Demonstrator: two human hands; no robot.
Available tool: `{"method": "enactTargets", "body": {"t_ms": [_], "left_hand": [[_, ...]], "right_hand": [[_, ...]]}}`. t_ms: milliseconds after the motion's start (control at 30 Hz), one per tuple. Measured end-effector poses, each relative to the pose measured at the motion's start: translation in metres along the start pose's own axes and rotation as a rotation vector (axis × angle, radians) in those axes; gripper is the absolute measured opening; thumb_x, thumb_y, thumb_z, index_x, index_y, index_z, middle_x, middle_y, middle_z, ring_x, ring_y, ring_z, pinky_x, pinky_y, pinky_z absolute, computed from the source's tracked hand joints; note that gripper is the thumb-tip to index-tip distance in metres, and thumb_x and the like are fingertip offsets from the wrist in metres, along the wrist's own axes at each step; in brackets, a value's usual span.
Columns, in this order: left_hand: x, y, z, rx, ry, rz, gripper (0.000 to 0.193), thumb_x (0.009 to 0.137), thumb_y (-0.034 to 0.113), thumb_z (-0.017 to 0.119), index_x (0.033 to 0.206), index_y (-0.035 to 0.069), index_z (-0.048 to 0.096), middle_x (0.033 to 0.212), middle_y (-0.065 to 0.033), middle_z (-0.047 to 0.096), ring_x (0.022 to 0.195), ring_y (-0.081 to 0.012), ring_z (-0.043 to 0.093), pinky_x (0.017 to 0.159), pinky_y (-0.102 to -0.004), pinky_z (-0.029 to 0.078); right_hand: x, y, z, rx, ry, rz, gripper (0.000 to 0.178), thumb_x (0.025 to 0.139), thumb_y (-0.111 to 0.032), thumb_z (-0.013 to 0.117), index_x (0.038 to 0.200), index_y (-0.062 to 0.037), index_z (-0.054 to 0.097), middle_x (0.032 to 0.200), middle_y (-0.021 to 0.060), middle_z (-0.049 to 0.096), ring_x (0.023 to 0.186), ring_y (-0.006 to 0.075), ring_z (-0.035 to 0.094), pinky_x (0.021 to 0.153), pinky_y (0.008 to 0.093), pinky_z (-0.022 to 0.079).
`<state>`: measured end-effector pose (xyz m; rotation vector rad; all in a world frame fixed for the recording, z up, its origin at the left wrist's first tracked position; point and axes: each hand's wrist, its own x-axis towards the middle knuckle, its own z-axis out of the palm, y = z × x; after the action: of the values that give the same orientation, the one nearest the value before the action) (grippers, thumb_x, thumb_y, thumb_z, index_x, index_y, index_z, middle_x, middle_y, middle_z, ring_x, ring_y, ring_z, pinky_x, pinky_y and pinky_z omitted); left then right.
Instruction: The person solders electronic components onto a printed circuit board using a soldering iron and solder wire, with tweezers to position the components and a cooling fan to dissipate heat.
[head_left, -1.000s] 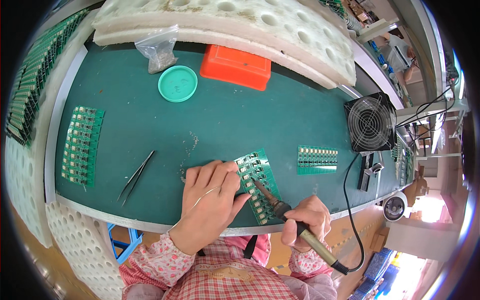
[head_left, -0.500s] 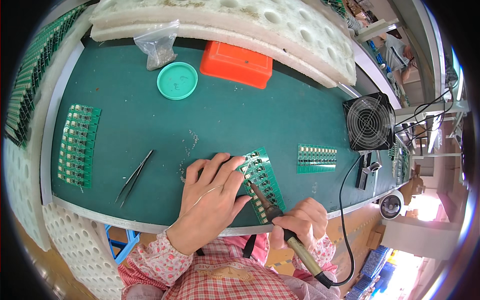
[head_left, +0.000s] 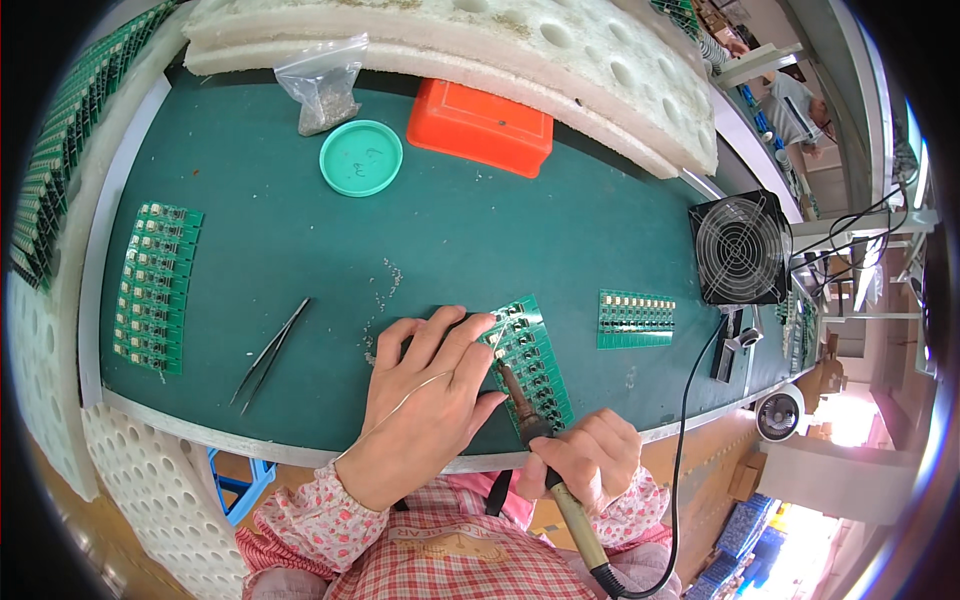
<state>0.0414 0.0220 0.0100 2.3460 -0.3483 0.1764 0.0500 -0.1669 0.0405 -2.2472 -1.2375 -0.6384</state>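
Note:
Near the front edge of the bench lies a green circuit board panel (head_left: 547, 380), set at a slant, with rows of small parts. My left hand (head_left: 415, 425) rests at its left side, fingers bent, fingertips at the panel's upper left. Thin silvery solder wire (head_left: 411, 393) runs over the back of this hand and passes between its fingers toward the board. My right hand (head_left: 595, 455) is closed around the handle of a soldering iron (head_left: 574, 522). The iron's tip meets the panel beside my left fingers; the exact contact point is too small to make out.
Tweezers (head_left: 270, 355) and another board panel (head_left: 155, 290) lie left, a smaller panel (head_left: 637, 320) right. Behind are a teal lid (head_left: 361, 158), a plastic bag (head_left: 325, 85), a red bin (head_left: 480, 125) and white foam (head_left: 450, 45). A fan (head_left: 741, 247) stands right, near the iron's cord (head_left: 683, 440).
My right hand has shifted slightly left, and the iron now stands steeper, its handle end swung left and down. My left hand stays at the panel. The whole view has moved a little.

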Motion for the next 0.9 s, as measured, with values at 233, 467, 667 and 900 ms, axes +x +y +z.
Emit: {"method": "enactTargets", "body": {"t_ms": [233,467,667,900], "left_hand": [[0.001,0.003,-0.002,-0.005,-0.028,0.005,0.038,0.070,0.014,0.081,0.098,0.006,0.057,0.129,-0.0083,0.060,0.121,-0.0278,0.053,0.100,-0.0446,0.036],[-0.001,-0.002,0.003,-0.053,0.109,-0.004,0.023,0.076,0.005,0.074,0.088,0.007,0.054,0.121,-0.0076,0.066,0.112,-0.0304,0.061,0.096,-0.0448,0.039],[-0.002,-0.003,0.002,-0.072,0.205,0.056,0.014,0.078,0.005,0.070,0.080,0.006,0.056,0.108,-0.0065,0.067,0.104,-0.0289,0.065,0.092,-0.0455,0.041],[-0.005,-0.003,0.007,-0.029,0.163,0.136,0.013,0.069,0.004,0.071,0.072,0.006,0.058,0.094,-0.0040,0.062,0.097,-0.0239,0.063,0.091,-0.0435,0.041]], "right_hand": [[-0.001,-0.001,0.000,-0.032,0.009,-0.045,0.023,0.074,-0.014,0.074,0.087,-0.0027,0.059,0.053,-0.0043,0.043,0.040,0.0108,0.039,0.040,0.0242,0.027],[-0.006,-0.001,-0.006,0.010,-0.004,0.002,0.023,0.071,-0.011,0.074,0.086,-0.0033,0.059,0.053,-0.0037,0.044,0.040,0.0125,0.040,0.040,0.0258,0.029],[-0.015,0.003,-0.013,0.021,0.140,0.204,0.032,0.092,-0.029,0.071,0.087,-0.0026,0.054,0.055,0.0025,0.049,0.044,0.0176,0.048,0.044,0.0310,0.039],[-0.038,0.006,0.000,0.362,0.348,0.642,0.010,0.089,-0.006,0.062,0.089,-0.0007,0.053,0.062,0.0064,0.061,0.047,0.0142,0.052,0.044,0.0283,0.041]]}}
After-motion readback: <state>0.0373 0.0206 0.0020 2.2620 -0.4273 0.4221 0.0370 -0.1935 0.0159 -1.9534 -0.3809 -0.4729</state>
